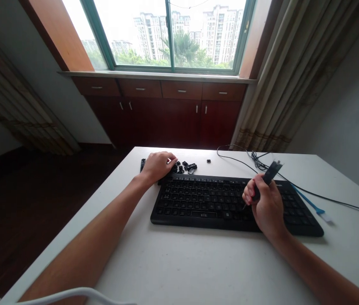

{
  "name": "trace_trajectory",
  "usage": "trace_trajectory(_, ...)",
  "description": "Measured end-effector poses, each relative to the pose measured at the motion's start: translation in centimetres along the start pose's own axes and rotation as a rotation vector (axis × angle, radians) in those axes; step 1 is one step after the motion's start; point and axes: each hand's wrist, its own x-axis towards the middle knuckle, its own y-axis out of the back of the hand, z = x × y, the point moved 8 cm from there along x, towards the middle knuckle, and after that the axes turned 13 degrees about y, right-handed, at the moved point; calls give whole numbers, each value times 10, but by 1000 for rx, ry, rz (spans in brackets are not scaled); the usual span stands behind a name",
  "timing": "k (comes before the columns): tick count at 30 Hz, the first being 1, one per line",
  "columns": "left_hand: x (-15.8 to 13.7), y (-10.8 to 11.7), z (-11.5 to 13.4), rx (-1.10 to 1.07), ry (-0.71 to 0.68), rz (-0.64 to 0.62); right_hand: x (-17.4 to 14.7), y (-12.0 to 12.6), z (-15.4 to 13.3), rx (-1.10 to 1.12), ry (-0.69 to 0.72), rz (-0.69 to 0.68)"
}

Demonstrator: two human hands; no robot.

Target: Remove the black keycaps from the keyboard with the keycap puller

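Observation:
A black keyboard (198,197) lies on the white table, and many of its key positions show bare sockets without caps. My left hand (159,165) is at its far left corner, over a pile of loose black keycaps (180,168). The thumb and forefinger come together there; whatever may be between them is hidden. My right hand (266,207) is closed around a black-handled tool (271,171) above the right part of the keyboard. A thin metal tip shows below the fist, pointing down at the keys. The tool's upper end is flat and greyish.
A small blue brush (317,209) with pale bristles lies right of the keyboard. A black cable (257,160) coils behind it and runs right. One loose keycap (208,161) sits apart. A white cable (81,292) crosses the near left. The table (179,258) faces cabinets under a window.

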Motion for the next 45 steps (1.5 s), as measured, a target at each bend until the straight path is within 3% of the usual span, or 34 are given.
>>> trace_trajectory(6,-6,9,23,-58,-64,39,-5,-14,-12,53,20,-90)
trace_trajectory(12,-52,12,108,-203,-354,16,-17,-28,-23,83,71,-188)
trace_trajectory(15,-86,1,146,-219,-491,-74,-22,-34,-18,132,14,-201)
trace_trajectory(18,-111,-11,167,-225,-574,-150,-26,-38,-11,184,-74,-200)
trace_trajectory(35,-122,-25,166,-224,-548,-167,-25,-39,-8,233,-130,-167)
trace_trajectory(41,-122,-25,166,-214,-546,-167,-27,-37,-5,333,-167,-58)
trace_trajectory(45,-122,-25,166,-213,-553,-167,-27,-37,-7,323,-137,-61)
